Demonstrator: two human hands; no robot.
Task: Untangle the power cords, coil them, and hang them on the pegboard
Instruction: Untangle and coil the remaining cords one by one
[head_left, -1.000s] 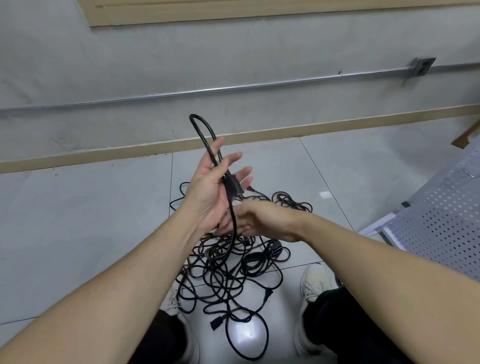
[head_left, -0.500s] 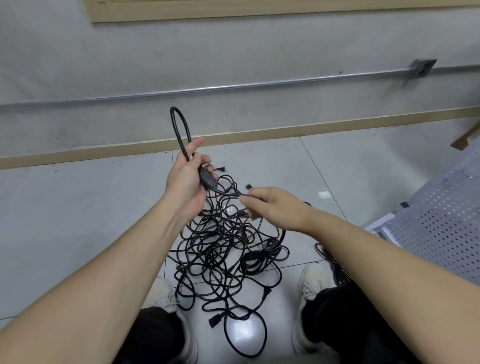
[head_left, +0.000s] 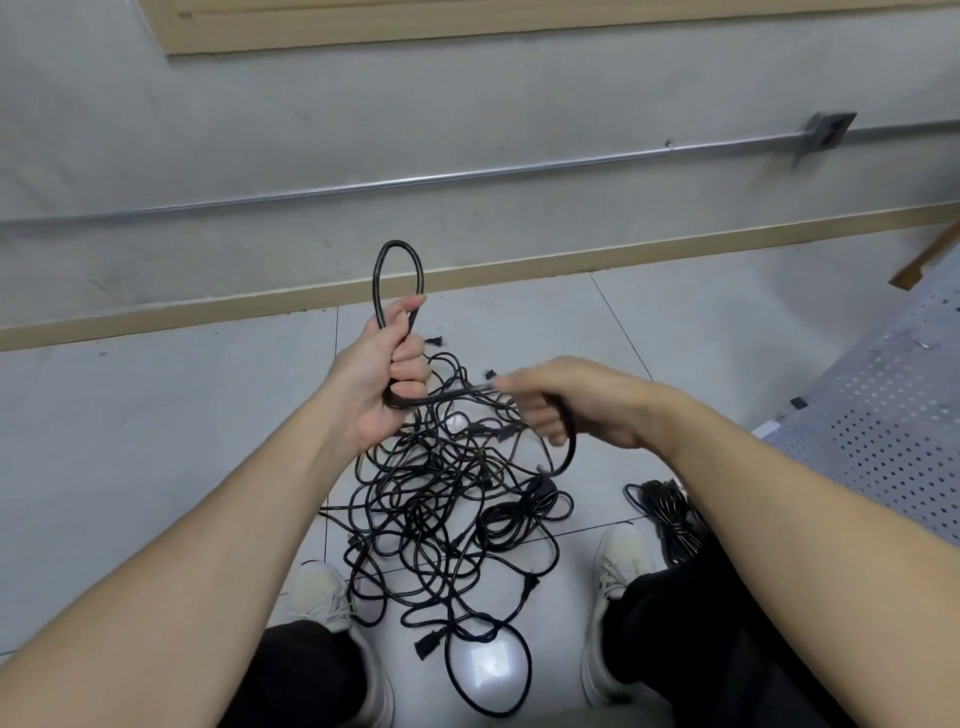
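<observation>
- Grey tiled floor carries the tangled power cords between two shoes
- left hand clenched around a cord loop
- right hand, motion-blurred, grasps the same cord
- perforated pegboard cut off at right; coiled bundle partly hidden behind the right arm

A grey tiled floor spreads below and to the left of the hands. Beyond them runs a tan baseboard at the foot of a scuffed grey wall. A metal conduit crosses the wall above the hands and meets a small junction box up to the right. A tan wooden frame edge sits at the top. Below the hands, two pale sneakers, left and right, stand under black trousers.
</observation>
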